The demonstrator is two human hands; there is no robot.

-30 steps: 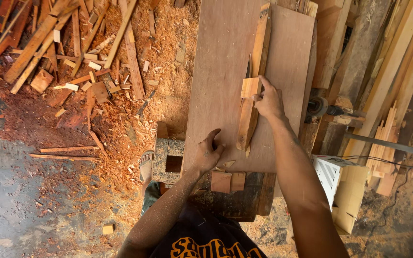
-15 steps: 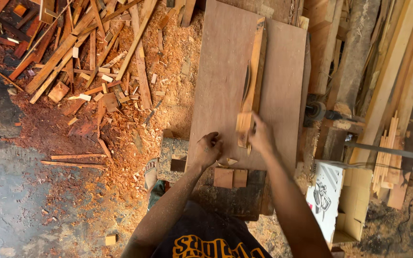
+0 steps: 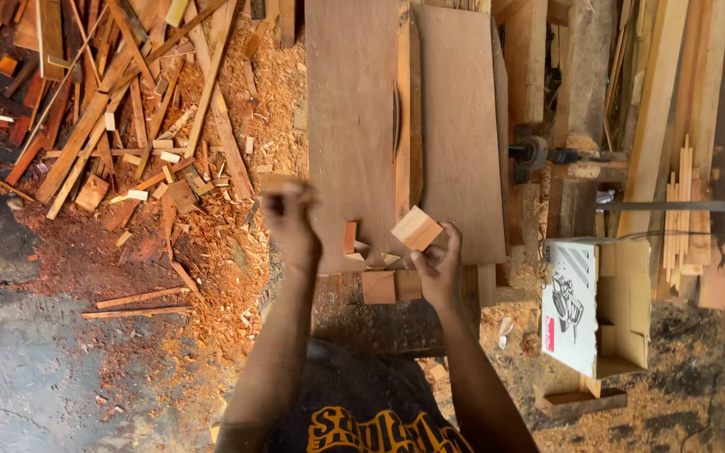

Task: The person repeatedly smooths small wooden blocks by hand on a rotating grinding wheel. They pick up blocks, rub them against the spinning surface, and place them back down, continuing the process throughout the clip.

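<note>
A cardboard box (image 3: 610, 315) stood open at the right; its white side bore a black drawing and red patch.

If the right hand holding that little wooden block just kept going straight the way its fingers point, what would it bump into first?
The right hand, gripping the small wooden block, points up and away over the saw table. Going straight on, it would probably first meet the long wooden strip beside the blade slot, though height above the table is hard to judge.

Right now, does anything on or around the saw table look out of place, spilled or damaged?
Sawdust and offcuts lie thick across the floor left of the saw table. Small cut pieces sit loose at its near edge. The right hand holds a wood block; the left hand is motion-blurred.
</note>
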